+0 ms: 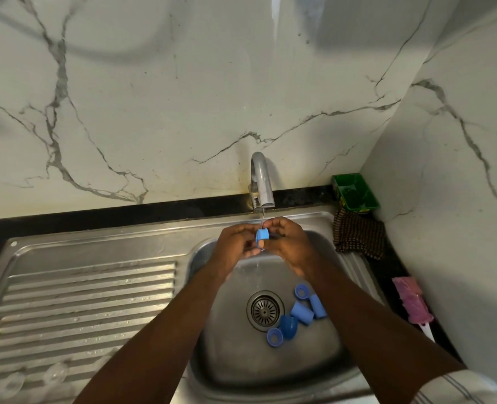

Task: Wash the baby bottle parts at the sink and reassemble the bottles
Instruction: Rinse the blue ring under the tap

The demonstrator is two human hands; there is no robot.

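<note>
Near the back edge of the stainless steel sink (314, 218), left hand (235, 243) and right hand (289, 243) both pinch a round blue plastic collar (262, 235) under a thin water stream (262, 218).

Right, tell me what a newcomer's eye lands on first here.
The left hand and right hand hold a small blue plastic bottle part under the thin stream from the curved chrome tap, above the steel sink basin. More loose blue plastic parts lie beside the round drain, and a pink bottle brush rests on the dark counter at right.
</note>
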